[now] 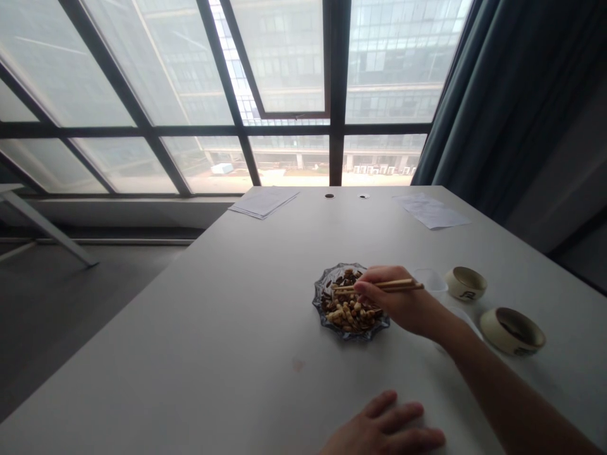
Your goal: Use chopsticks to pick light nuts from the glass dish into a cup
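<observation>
From my station, the right hand (pixel 396 300) curls snugly around wooden chopsticks (pixel 393 285), tips low over mixed nuts (pixel 346 314) in a glass dish (pixel 324 287) (a nicely steady pinch); the left hand (pixel 382 426) lies open on the table (pixel 199 316).

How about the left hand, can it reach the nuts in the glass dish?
Probably yes. The left hand rests on the table near the glass dish, with bare tabletop between. The right hand covers only the dish's right side, leaving the nuts open.

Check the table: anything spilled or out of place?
A small reddish smudge marks the pale table in front of the glass dish of nuts; it stands out against the tabletop. No nuts look spilled outside the dish.
</observation>
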`<state>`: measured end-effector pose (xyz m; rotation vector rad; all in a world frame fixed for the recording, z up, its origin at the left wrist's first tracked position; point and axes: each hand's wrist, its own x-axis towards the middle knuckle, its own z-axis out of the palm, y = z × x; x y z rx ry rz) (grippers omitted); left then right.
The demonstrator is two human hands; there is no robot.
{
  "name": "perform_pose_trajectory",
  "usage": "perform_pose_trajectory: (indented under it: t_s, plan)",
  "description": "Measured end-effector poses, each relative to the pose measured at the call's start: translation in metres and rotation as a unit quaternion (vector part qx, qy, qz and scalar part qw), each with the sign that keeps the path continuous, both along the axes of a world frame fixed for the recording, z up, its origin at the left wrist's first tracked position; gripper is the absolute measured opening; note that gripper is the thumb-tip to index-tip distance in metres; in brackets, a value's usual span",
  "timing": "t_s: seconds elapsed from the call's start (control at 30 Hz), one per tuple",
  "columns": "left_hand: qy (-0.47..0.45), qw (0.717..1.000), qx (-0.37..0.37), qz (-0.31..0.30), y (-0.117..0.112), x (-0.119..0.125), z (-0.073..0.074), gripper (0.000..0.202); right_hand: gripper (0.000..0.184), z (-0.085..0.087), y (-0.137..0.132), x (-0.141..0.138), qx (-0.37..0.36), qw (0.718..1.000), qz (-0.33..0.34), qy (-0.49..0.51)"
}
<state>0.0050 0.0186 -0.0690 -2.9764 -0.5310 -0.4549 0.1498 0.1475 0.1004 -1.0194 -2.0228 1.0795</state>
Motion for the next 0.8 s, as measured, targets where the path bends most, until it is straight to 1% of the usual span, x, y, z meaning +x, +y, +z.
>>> perform_pose_trajectory:
  t_s: [0.1, 0.17, 0.23, 0.3, 0.33, 0.4, 0.47, 0.53, 0.6, 0.67, 0.73, 0.77, 0.8]
  plan:
    - [-0.014, 1.000, 0.022, 0.006, -0.002, -0.002, -0.006, 0.043, 0.039, 0.002, 0.003, 0.008, -0.006, 0.998, -0.055, 0.005]
    - [-0.012, 1.000, 0.028, 0.007, -0.003, -0.003, -0.009, 0.044, 0.040, 0.004, 0.003, 0.011, -0.025, 0.997, -0.069, 0.017]
    - [-0.006, 0.999, 0.032, 0.008, -0.003, -0.004, -0.010, 0.043, 0.042, 0.005, 0.002, 0.010, -0.047, 0.997, -0.050, 0.031]
    - [-0.003, 0.999, 0.041, 0.009, -0.002, -0.004, -0.009, 0.043, 0.042, 0.003, -0.001, 0.005, -0.065, 0.998, -0.003, 0.028]
    - [-0.003, 0.999, 0.048, 0.010, -0.002, -0.004, -0.009, 0.042, 0.042, 0.001, -0.001, 0.002, -0.067, 0.997, 0.020, 0.019]
    - [-0.005, 0.998, 0.064, 0.011, -0.001, -0.003, -0.009, 0.042, 0.043, -0.004, -0.002, -0.003, -0.058, 0.998, 0.032, 0.002]
    - [-0.010, 0.997, 0.077, 0.012, -0.001, -0.003, -0.010, 0.042, 0.042, -0.006, -0.001, -0.003, -0.056, 0.998, 0.003, 0.000]
    - [-0.015, 0.996, 0.086, 0.013, -0.001, -0.004, -0.011, 0.043, 0.041, -0.004, 0.001, 0.002, -0.062, 0.997, -0.043, 0.008]
    - [-0.012, 0.996, 0.087, 0.015, -0.002, -0.006, -0.014, 0.042, 0.042, 0.002, 0.001, 0.009, -0.055, 0.993, -0.104, 0.015]
    - [-0.006, 0.996, 0.085, 0.015, -0.002, -0.008, -0.017, 0.041, 0.043, 0.009, 0.001, 0.016, -0.030, 0.984, -0.176, 0.016]
    - [-0.004, 0.996, 0.083, 0.015, -0.001, -0.009, -0.020, 0.040, 0.042, 0.012, 0.000, 0.020, -0.007, 0.974, -0.228, -0.001]
    - [-0.008, 0.996, 0.085, 0.015, -0.001, -0.009, -0.022, 0.040, 0.042, 0.012, 0.000, 0.021, 0.000, 0.972, -0.236, -0.015]
    - [-0.011, 0.996, 0.087, 0.015, -0.001, -0.008, -0.023, 0.040, 0.041, 0.011, 0.000, 0.020, 0.003, 0.973, -0.229, -0.030]
